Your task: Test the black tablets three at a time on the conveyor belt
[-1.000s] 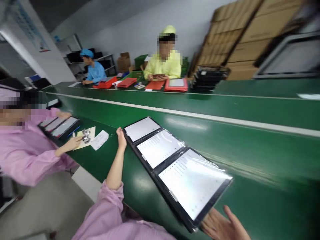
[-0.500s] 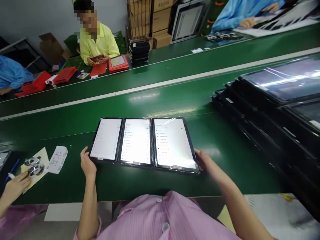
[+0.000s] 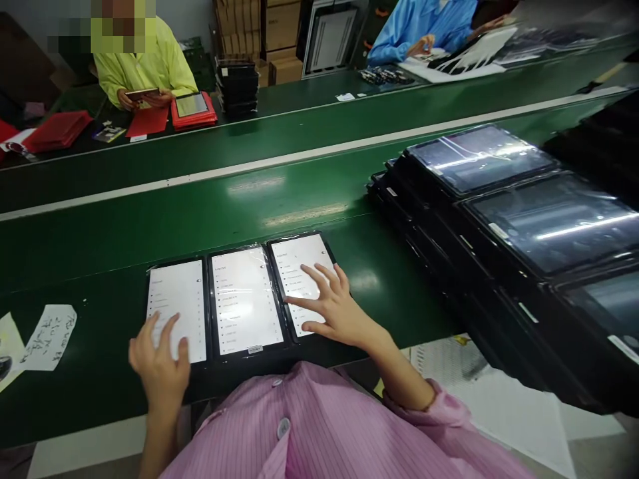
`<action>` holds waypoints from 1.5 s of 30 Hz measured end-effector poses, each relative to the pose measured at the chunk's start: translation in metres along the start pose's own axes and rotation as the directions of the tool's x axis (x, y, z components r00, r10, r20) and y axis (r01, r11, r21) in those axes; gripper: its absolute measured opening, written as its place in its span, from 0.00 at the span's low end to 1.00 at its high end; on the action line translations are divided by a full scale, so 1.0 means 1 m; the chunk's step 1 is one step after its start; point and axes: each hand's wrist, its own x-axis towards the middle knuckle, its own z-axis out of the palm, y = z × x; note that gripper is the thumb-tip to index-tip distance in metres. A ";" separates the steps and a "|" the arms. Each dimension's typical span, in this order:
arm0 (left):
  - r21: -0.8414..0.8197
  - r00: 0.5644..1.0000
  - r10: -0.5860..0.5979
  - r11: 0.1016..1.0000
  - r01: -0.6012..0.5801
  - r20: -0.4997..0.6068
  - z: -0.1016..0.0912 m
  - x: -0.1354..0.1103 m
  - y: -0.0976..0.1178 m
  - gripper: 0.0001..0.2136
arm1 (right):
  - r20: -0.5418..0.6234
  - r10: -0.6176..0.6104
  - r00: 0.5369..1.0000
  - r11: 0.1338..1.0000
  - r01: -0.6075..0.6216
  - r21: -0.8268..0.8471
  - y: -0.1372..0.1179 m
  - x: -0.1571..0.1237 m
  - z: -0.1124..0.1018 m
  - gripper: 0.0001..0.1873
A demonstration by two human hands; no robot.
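Three tablets with lit white list screens lie side by side on the green bench, close to my body: a left tablet [image 3: 184, 289], a middle tablet [image 3: 244, 299] and a right tablet [image 3: 297, 256]. My left hand [image 3: 162, 362] is over the lower part of the left tablet, fingers apart. Across the right tablet's screen spreads my right hand [image 3: 334, 303], its fingers splayed and holding nothing. Whether any fingertip touches the glass, I cannot tell. The middle tablet's screen is uncovered and shows "Internet" with a list below.
Stacks of dark tablets [image 3: 479, 159] rise at the right. A handwritten paper slip [image 3: 52, 336] lies at the left. Beyond the pale strip [image 3: 269, 163], a person in yellow [image 3: 160, 63] holds a flat item near red sleeves [image 3: 200, 120]. Another person in blue [image 3: 404, 30] works at the far right.
Both hands have gone from the outer edges of the three tablets to above the left and right screens, fingers now spread. The camera view has shifted right.
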 end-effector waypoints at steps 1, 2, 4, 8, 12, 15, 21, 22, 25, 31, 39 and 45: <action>-0.005 0.997 0.036 0.999 -0.036 0.066 0.004 0.003 0.015 0.25 | 0.009 -0.026 1.000 0.999 0.026 -0.019 -0.003 0.002 0.004 0.26; -0.004 0.990 0.053 0.999 -0.053 0.130 0.008 0.005 0.028 0.24 | -0.001 -0.022 1.000 0.999 0.022 -0.037 -0.003 0.002 0.008 0.24; 0.015 0.973 0.045 0.999 -0.050 0.226 0.014 0.005 0.049 0.23 | -0.069 0.033 0.997 0.997 -0.038 -0.063 0.002 -0.008 0.009 0.21; 0.030 0.943 0.077 0.995 -0.092 0.325 0.016 0.000 0.065 0.22 | -0.256 0.165 0.953 0.981 -0.185 -0.056 0.022 -0.039 -0.001 0.22; 0.059 0.942 0.040 0.996 -0.063 0.333 0.010 -0.001 0.054 0.29 | -0.438 0.242 0.866 0.957 -0.286 -0.037 0.031 -0.059 -0.007 0.25; 0.159 0.956 -0.157 0.980 0.120 0.248 0.005 0.001 0.038 0.36 | -0.519 0.241 0.820 0.948 -0.313 -0.055 0.031 -0.060 -0.005 0.27; 0.133 0.951 -0.184 0.979 0.154 0.249 0.000 0.003 0.027 0.39 | -0.407 0.219 0.887 0.954 -0.283 -0.104 0.021 -0.041 0.001 0.26; 0.102 0.954 -0.157 0.986 0.135 0.254 0.000 0.002 0.030 0.38 | -0.384 0.208 0.900 0.958 -0.267 -0.108 0.018 -0.038 0.002 0.26; 0.042 0.965 -0.104 0.994 0.097 0.242 0.002 -0.003 0.042 0.39 | -0.299 0.175 0.938 0.970 -0.217 -0.114 0.008 -0.028 0.007 0.26; 0.063 0.966 -0.036 0.998 0.021 0.256 0.009 -0.015 0.060 0.40 | -0.205 0.116 0.972 0.987 -0.136 -0.088 -0.005 -0.023 0.023 0.26; 0.076 0.969 0.002 0.997 -0.021 0.248 0.009 -0.014 0.062 0.39 | -0.195 0.082 0.977 0.993 -0.096 -0.066 -0.010 -0.019 0.028 0.25; 0.120 0.971 -0.226 0.969 0.216 0.076 -0.007 0.008 0.013 0.38 | -0.221 0.113 0.969 0.984 -0.140 -0.112 -0.005 -0.022 0.025 0.23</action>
